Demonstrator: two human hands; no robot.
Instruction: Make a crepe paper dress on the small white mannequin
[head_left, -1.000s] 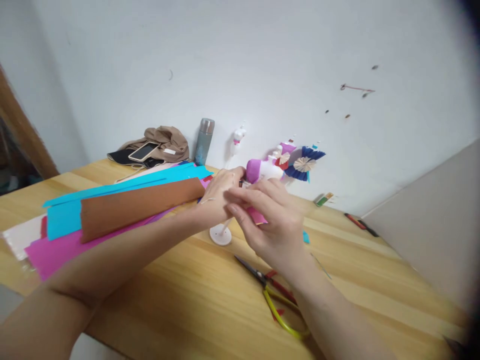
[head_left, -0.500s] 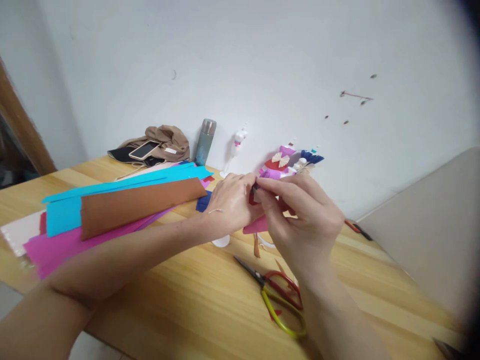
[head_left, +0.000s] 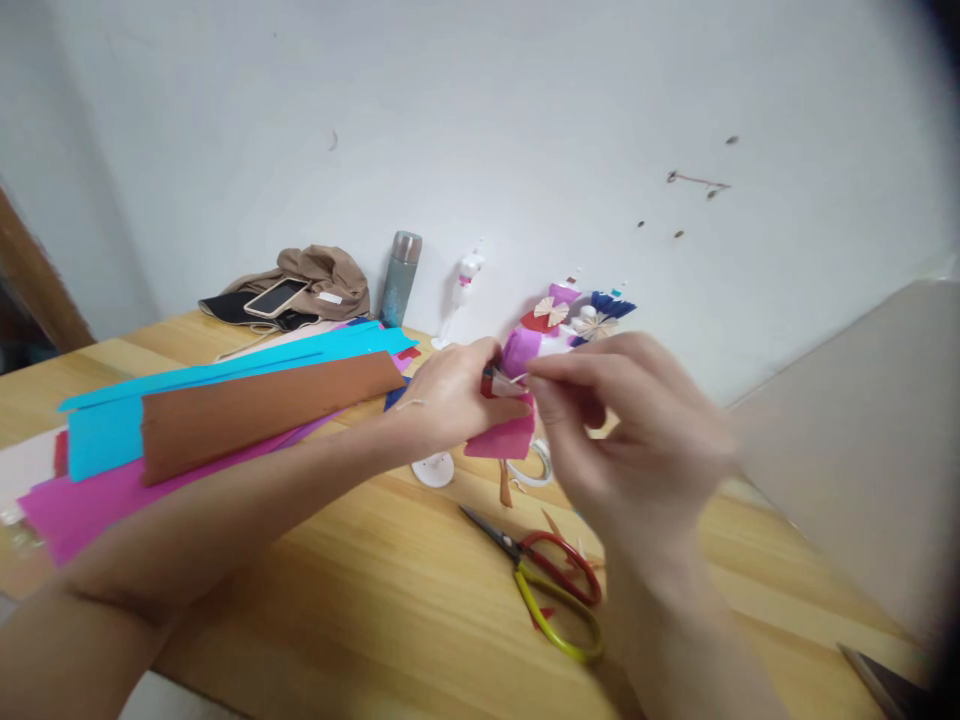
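Observation:
My left hand (head_left: pixel 454 395) is wrapped round a small figure dressed in pink paper (head_left: pixel 502 432), with dark and red bits showing at its upper end. Most of the figure is hidden by the fingers. A white round base (head_left: pixel 433 470) shows below the wrist; whether it belongs to the figure I cannot tell. Just to the right, my right hand (head_left: pixel 622 420) pinches the end of a thin whitish strip (head_left: pixel 517 379) that reaches back to the figure. Under the hands are a roll of tape (head_left: pixel 538 463) and scissors (head_left: pixel 525 560) with red and yellow handles, lying partly spread.
Blue paper (head_left: pixel 112 440), brown paper (head_left: pixel 262 415) and magenta paper (head_left: pixel 82 510) lie stacked at left. Behind stand a flask (head_left: pixel 400 280), a white mannequin (head_left: pixel 466 280) and dressed mannequins (head_left: pixel 551 310). A phone (head_left: pixel 276 297) rests by brown cloth (head_left: pixel 326 275). Paper scraps surround the scissors.
My right hand has drawn away to the right from my left hand, and the whitish strip now shows between them. More of the pink paper is visible. The view has shifted slightly.

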